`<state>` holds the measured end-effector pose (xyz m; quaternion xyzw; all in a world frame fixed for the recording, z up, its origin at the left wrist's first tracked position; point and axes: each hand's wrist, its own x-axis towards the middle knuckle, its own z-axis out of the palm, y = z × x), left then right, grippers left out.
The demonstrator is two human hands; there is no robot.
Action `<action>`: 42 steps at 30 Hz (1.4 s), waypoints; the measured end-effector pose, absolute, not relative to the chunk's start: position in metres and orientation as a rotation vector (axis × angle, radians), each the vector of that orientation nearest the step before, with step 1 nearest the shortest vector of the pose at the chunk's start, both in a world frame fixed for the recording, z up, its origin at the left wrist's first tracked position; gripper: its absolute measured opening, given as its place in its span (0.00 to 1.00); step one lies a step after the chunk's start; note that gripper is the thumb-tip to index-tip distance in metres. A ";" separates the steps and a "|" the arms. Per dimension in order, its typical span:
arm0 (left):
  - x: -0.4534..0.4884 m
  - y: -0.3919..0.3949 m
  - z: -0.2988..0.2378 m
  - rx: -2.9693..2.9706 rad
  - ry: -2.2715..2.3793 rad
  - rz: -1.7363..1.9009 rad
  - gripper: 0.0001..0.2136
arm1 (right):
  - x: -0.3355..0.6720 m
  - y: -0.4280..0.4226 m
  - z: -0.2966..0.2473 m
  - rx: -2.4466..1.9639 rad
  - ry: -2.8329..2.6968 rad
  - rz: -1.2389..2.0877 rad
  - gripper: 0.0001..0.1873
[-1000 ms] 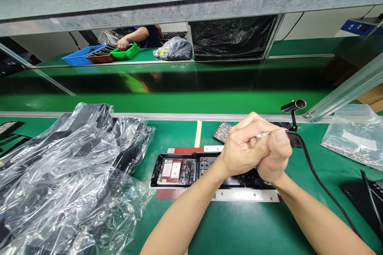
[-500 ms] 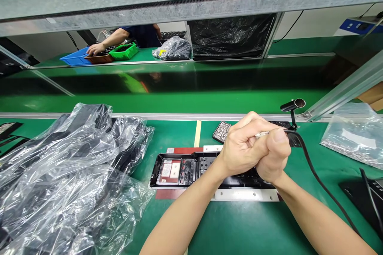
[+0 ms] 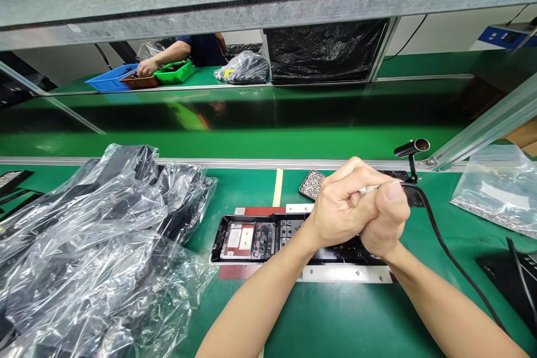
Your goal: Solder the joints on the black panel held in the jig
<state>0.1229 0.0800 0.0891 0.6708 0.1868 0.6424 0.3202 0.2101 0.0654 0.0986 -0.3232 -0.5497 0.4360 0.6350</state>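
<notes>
Both my hands are closed together above the right part of a long black plastic housing [image 3: 268, 262]. My left hand [image 3: 342, 207] is wrapped around a black-corded hand tool, pressed against my right hand [image 3: 386, 212], which grips it too. The tool's body is mostly hidden by my fingers; a small pale piece shows between them, and its black cord [image 3: 434, 229] runs off to the lower right. A white bracket [image 3: 346, 274] with screws borders the housing's near side. The housing's left end shows a label and a dark part; my hands and forearm cover much of the rest.
A small tray of screws [image 3: 311, 185] lies behind the housing. At left is a heap of plastic-wrapped black parts [image 3: 113, 246]. A tubular holder [image 3: 413, 148] and a bag of small metal parts [image 3: 499, 193] are at right. Across the bench, another person's hand [image 3: 147, 67] reaches into bins.
My hands and the housing stay practically in place. Across the bench, the other person's hand has moved right, from the blue bin's edge to the brown bin.
</notes>
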 end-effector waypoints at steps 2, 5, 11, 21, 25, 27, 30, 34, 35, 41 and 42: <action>0.123 0.080 0.089 1.773 0.489 1.693 0.15 | 0.209 0.065 0.099 -0.741 -1.253 0.989 0.28; 0.123 0.080 0.089 1.784 0.522 1.680 0.16 | 0.209 0.065 0.099 -0.756 -1.255 0.978 0.29; 0.122 0.080 0.089 1.770 0.501 1.686 0.14 | 0.211 0.066 0.098 -0.737 -1.238 1.014 0.28; 0.123 0.080 0.090 1.755 0.473 1.696 0.13 | 0.210 0.065 0.100 -0.749 -1.249 0.997 0.28; 0.124 0.080 0.090 1.778 0.491 1.708 0.14 | 0.211 0.064 0.101 -0.769 -1.259 0.988 0.29; 0.123 0.080 0.090 1.798 0.521 1.698 0.15 | 0.210 0.064 0.101 -0.771 -1.260 0.999 0.29; 0.123 0.080 0.089 1.801 0.541 1.682 0.16 | 0.210 0.065 0.102 -0.755 -1.263 1.008 0.27; 0.123 0.079 0.089 1.785 0.524 1.685 0.16 | 0.210 0.065 0.101 -0.755 -1.282 0.976 0.27; 0.123 0.079 0.089 1.776 0.507 1.691 0.15 | 0.210 0.065 0.101 -0.755 -1.283 0.974 0.27; 0.122 0.079 0.090 1.784 0.520 1.685 0.15 | 0.210 0.065 0.100 -0.756 -1.284 1.004 0.28; 0.122 0.079 0.089 1.792 0.532 1.682 0.16 | 0.210 0.065 0.100 -0.759 -1.283 1.005 0.28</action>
